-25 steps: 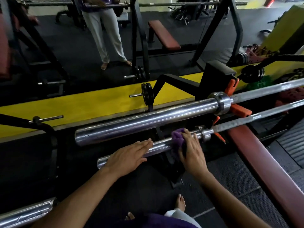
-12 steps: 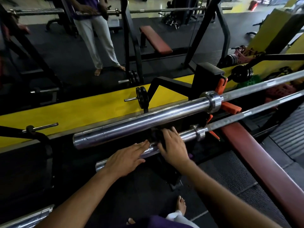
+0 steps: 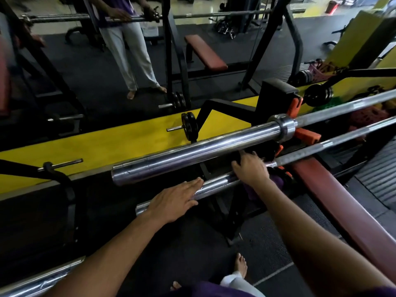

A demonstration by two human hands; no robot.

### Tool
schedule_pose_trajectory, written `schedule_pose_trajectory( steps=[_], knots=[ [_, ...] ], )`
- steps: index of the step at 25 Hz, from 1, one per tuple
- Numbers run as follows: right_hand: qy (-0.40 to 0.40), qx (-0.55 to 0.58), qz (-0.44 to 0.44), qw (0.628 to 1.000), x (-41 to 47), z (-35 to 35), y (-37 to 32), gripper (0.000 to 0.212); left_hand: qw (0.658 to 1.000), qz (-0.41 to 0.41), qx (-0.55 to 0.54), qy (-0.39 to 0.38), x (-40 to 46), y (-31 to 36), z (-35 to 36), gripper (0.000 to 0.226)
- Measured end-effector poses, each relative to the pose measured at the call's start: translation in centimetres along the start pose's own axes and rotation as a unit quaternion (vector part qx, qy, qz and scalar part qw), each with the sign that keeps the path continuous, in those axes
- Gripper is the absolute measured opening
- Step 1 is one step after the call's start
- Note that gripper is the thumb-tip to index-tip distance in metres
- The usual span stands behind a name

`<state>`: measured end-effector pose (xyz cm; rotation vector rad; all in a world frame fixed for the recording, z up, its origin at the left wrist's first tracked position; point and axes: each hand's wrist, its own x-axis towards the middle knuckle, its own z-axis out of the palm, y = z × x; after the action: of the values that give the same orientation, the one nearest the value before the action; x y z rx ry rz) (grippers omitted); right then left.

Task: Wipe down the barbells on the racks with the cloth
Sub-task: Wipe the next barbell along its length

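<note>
While your left hand [image 3: 173, 202] lies flat with straight fingers [image 3: 194, 185] on the sleeve of the nearer barbell [image 3: 216, 186], your right hand [image 3: 250, 168] curls its fingers [image 3: 246, 156] over the same bar farther along, close to the collar. A purple cloth [image 3: 277, 181] shows just below and behind those right fingers, bunched under the palm against the bar; how much of it you grip is hidden. Just beyond your fingertips runs the thicker sleeve of a second barbell [image 3: 192, 154], parallel and well clear of the left hand. To the right of your right fingers, a red bench pad [image 3: 342, 206] stretches beneath both shafts. Beyond them, a mirror [image 3: 107, 82] reflects a person standing at a rack.
</note>
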<state>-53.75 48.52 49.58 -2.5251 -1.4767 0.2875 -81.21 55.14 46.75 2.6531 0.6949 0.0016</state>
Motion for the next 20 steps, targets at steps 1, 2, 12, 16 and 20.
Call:
schedule_pose_trajectory(
  steps=[1, 2, 12, 16, 20],
  knots=[
    [-0.023, -0.016, -0.022, 0.999, 0.0, 0.2, -1.0, 0.048, 1.0, -0.005, -0.005, -0.006, 0.1, -0.1, 0.0, 0.069],
    [-0.021, -0.017, -0.051, 0.998, -0.8, 0.7, -1.8, 0.047, 1.0, -0.007, -0.012, -0.009, 0.1, -0.2, -0.1, 0.069],
    [0.268, 0.619, 0.385, 0.63, -12.0, 3.3, 1.0, 0.037, 1.0, -0.005, -0.008, -0.021, 0.3, -0.3, -0.4, 0.07],
    [0.224, 0.769, 0.416, 0.43, -6.8, 1.7, -0.9, 0.038, 1.0, 0.003, 0.003, -0.02, 0.1, -0.1, -0.4, 0.069],
    [0.135, 0.84, 0.404, 0.336, -7.3, 3.3, -3.4, 0.034, 1.0, 0.006, 0.003, -0.029, 0.2, -0.1, -0.4, 0.07]
  ],
)
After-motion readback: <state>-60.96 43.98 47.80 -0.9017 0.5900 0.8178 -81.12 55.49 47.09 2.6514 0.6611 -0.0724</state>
